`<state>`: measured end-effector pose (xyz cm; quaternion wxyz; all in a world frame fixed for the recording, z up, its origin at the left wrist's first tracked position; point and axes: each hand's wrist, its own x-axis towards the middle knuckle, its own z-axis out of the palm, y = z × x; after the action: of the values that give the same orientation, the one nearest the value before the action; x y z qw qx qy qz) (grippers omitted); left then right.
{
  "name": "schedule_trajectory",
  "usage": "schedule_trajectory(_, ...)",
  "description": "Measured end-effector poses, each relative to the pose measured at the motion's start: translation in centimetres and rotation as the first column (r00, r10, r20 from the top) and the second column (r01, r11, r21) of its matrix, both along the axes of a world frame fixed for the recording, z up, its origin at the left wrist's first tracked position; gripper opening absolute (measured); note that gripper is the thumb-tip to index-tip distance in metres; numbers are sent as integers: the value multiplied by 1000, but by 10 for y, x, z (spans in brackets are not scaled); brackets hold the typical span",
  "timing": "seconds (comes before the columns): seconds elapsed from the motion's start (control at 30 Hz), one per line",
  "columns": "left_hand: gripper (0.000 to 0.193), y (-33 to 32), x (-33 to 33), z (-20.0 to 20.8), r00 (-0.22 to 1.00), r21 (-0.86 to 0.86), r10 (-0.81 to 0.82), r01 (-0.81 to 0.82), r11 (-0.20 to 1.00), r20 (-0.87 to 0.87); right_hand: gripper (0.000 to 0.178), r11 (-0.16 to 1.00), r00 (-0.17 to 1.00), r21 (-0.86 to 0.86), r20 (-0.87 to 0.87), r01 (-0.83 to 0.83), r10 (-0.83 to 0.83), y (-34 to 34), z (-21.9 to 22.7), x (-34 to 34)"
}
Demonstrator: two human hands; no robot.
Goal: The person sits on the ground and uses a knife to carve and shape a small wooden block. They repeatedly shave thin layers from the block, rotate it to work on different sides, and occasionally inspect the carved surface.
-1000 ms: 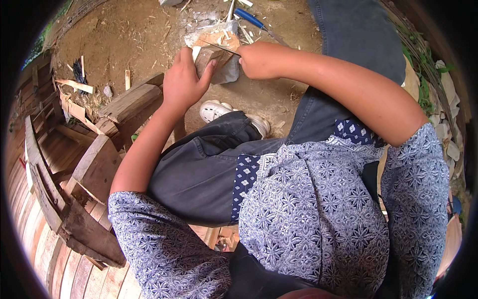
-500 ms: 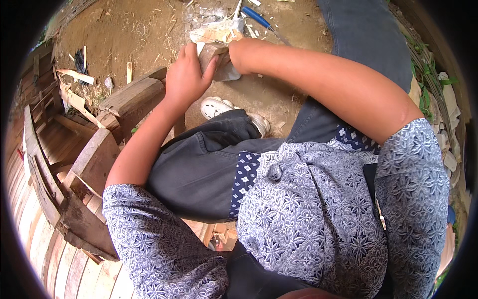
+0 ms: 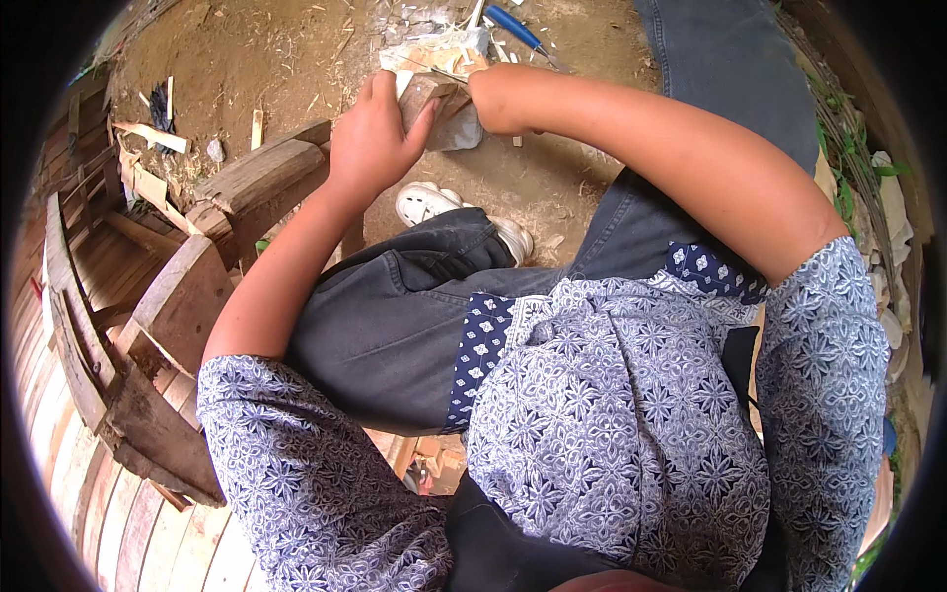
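Wooden block (image 3: 422, 92): ahead of the seated person, at the upper middle of the view, between the two hands. Left to right from there.

Far left, pale offcuts (image 3: 153, 136) lie on bare earth beside a dark scrap (image 3: 158, 111); nearer, a heavy weathered timber (image 3: 266, 170) stands just outside the left forearm.

Left hand (image 3: 375, 133): closed round the block's left side, fingers along the far edge, thumb out on the near side. It is the nearer hand, touching; the block lies just to its right. Long axis hard to read (foreshortened, partly covered by fingers); one blunt brown face looks back toward the person, and which way the length points I cannot tell.

Beyond it, light shavings (image 3: 419, 47). Below and right of it, a grey stone (image 3: 459, 131); whether the block bears on it is unclear.

Right hand (image 3: 503, 99): fist shut about a thin-bladed tool (image 3: 441, 71), handle hidden. Blade runs leftward and away, crossing the block's far side; contact cannot be told. The block lies left of this fist.

Farther right, a blue-handled tool (image 3: 513, 28) on the ground, shank toward the right.
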<state>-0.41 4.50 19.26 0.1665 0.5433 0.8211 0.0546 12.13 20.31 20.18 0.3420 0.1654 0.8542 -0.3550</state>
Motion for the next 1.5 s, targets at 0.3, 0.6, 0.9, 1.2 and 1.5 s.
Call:
schedule_trajectory(0.3,49,2,-1,-1,999,72,-30,29,997,16,28,977,994,191,74,-91,79,-12,-66,-46)
schedule_trajectory(0.6,50,-1,-3,0,999,28,18,-20,999,47,24,993,995,70,39,-93,90,1,-38,-8)
schedule_trajectory(0.9,50,2,-2,0,999,5,18,-19,1000,43,25,897,892,128,233,-423,387,-2,-42,-38)
schedule_trajectory(1.2,51,-4,-2,0,999,29,31,-32,999,28,28,992,988,27,93,-123,120,8,-64,-25)
schedule_trajectory(1.5,49,0,0,4,999,-1,37,-37,999,30,28,994,993,-37,64,-98,100,12,13,-1)
